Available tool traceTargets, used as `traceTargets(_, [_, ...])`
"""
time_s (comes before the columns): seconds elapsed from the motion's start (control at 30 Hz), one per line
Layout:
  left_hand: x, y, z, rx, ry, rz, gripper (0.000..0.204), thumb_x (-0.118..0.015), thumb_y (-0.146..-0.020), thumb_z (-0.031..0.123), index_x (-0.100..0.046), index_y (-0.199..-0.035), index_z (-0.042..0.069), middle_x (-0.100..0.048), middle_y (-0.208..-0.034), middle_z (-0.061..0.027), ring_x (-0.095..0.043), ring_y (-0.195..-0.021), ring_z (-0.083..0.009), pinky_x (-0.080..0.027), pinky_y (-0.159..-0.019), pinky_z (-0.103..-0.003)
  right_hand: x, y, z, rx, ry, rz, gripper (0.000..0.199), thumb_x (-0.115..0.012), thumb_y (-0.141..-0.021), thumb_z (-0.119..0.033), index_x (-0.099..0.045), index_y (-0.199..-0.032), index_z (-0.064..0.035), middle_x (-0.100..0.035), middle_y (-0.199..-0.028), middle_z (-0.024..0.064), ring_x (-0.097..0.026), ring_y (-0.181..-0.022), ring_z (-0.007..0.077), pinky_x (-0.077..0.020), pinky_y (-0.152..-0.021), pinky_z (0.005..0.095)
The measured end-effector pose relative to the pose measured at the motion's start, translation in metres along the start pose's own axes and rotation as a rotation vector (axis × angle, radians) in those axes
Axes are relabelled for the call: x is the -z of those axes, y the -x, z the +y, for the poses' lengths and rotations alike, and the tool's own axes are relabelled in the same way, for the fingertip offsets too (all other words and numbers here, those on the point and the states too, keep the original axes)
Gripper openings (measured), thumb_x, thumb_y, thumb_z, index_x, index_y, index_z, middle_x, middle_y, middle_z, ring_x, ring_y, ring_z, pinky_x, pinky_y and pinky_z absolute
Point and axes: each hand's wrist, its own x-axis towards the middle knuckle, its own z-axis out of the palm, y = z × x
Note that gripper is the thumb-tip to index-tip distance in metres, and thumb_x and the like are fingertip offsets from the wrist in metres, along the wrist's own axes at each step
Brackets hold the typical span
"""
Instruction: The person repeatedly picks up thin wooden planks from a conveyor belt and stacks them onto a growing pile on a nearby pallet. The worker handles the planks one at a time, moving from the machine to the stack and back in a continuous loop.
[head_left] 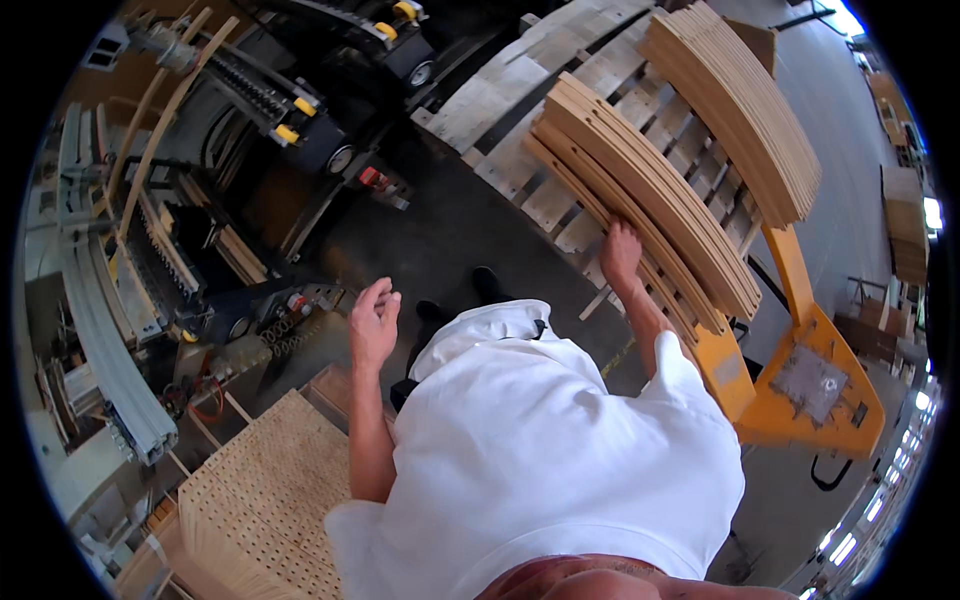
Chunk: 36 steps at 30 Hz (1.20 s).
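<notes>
Well, the right hand (621,254) touches curved, tan boards (652,188) — seemingly bare wood.

Orange pallet jack (800,430) at right; coiled hose (283,335) near machinery (245,303).

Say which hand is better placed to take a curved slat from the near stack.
Probably the right hand: it reaches in at the near stack of curved slats on the pallet. The left hand, apparently empty, is farther away.
</notes>
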Motion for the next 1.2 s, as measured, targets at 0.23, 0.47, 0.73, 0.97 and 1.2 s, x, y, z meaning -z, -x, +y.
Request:
traceTargets(0.23, [0.072,-0.083,-0.008,-0.120,-0.151,0.083,0.031,-0.066,-0.088,0.012,-0.064,-0.116,-0.001,-0.067,-0.109,-0.0150,-0.068,-0.095,-0.0235,-0.055,-0.081,-0.032,0.007,0.020,-0.010,0.097,-0.241,0.105,0.039,-0.058,-0.085,-0.005,-0.057,-0.124,-0.0106,-0.059,-0.106,0.0195,-0.056,-0.099,0.0424,-0.0471,-0.082,0.0505])
traceTargets(0.47, [0.230,-0.229,-0.021,-0.206,-0.509,0.488,0.037,-0.067,-0.085,0.026,-0.067,-0.113,0.003,-0.065,-0.117,-0.0195,-0.058,-0.114,-0.0347,-0.045,-0.099,-0.041,0.075,-0.011,-0.116,-0.096,-0.715,0.045,0.037,-0.062,-0.083,0.000,-0.063,-0.119,-0.0085,-0.060,-0.102,0.0155,-0.059,-0.094,0.0323,-0.0493,-0.079,0.0430])
traceTargets(0.73, [0.451,-0.455,-0.068,0.044,-0.945,0.517,0.066,-0.060,-0.094,0.033,-0.035,-0.148,0.004,-0.032,-0.153,-0.0178,-0.028,-0.142,-0.0370,-0.029,-0.115,-0.050,0.200,-0.052,-0.282,0.158,-0.511,0.164,0.046,-0.066,-0.081,-0.006,-0.056,-0.126,-0.0106,-0.060,-0.102,0.0153,-0.057,-0.099,0.0354,-0.0488,-0.083,0.0442])
traceTargets(0.97, [0.450,-0.523,-0.035,-0.011,-1.062,0.387,0.061,-0.059,-0.095,0.033,-0.036,-0.147,0.012,-0.040,-0.145,-0.0182,-0.037,-0.134,-0.0386,-0.033,-0.109,-0.052,0.247,-0.082,-0.368,0.157,-0.600,0.090,0.048,-0.065,-0.083,-0.006,-0.055,-0.130,-0.0137,-0.059,-0.100,0.0148,-0.056,-0.099,0.0351,-0.0478,-0.083,0.0440])
traceTargets(1.2, [0.431,-0.471,-0.089,-0.409,-0.745,0.297,0.037,-0.065,-0.091,0.029,-0.061,-0.118,0.003,-0.061,-0.109,-0.0217,-0.060,-0.103,-0.0406,-0.049,-0.085,-0.049,0.267,-0.182,-0.452,0.493,-0.507,0.034,0.042,-0.062,-0.086,-0.009,-0.057,-0.128,-0.0144,-0.058,-0.103,0.0138,-0.057,-0.099,0.0334,-0.0476,-0.083,0.0444])
